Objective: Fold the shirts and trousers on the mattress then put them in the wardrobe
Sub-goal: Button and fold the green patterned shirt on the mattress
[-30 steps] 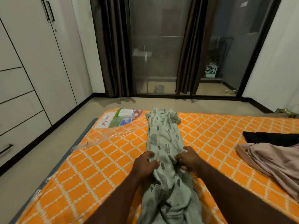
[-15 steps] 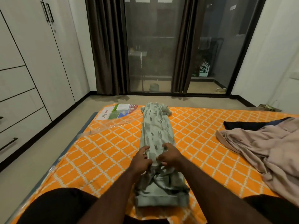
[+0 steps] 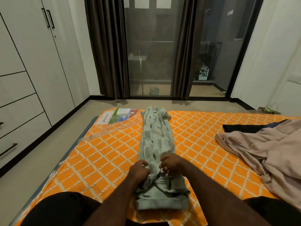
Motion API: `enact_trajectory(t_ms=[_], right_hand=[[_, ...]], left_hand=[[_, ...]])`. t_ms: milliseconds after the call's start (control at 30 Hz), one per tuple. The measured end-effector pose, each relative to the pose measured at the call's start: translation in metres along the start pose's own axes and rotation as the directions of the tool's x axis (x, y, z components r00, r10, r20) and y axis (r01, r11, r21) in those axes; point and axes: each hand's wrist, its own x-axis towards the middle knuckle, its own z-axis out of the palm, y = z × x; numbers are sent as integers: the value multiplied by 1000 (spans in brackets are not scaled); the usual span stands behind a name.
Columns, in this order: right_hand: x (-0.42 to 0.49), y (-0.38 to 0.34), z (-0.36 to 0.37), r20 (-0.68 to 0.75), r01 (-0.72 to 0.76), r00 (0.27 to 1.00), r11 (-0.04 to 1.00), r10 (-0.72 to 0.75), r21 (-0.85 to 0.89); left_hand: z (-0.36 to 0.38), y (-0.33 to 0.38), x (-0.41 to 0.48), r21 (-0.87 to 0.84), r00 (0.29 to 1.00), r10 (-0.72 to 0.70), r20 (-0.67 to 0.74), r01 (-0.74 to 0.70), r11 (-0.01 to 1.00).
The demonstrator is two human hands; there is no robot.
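Clenched left hand [image 3: 138, 171] and right hand [image 3: 172, 164] are seen grasping the green patterned trousers [image 3: 156, 141], laid toward 12 o'clock on the orange mattress [image 3: 104, 154].

Printed matter is found only on the label sheet [image 3: 118, 115] lying under the clear plastic wrap at the far left corner of the mattress [image 3: 101, 154]. A short line of red script is seen on its white part, running along the sheet's edge; the letters are too small and slanted to be read with confidence. Green, blue and red panels are seen beside it, their print illegible. A small white notice [image 3: 230, 12] is stuck high on the glass door; nothing on it can be read.
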Motion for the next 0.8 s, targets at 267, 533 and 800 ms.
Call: enact_trajectory(t_ms=[267, 533, 800], right_hand=[[8, -18, -28, -303, 269, 928, 952, -215, 150], [90, -71, -97, -311, 262, 940, 886, -143, 384], [242, -118, -142, -388, 325, 906, 863, -167, 387]], left_hand=[[-20, 19, 26, 119, 955, 224, -194, -204, 972], [-69, 80, 134, 275, 920, 377, -107, -337, 901], [-53, 113, 291, 352, 890, 452, -53, -407, 843]])
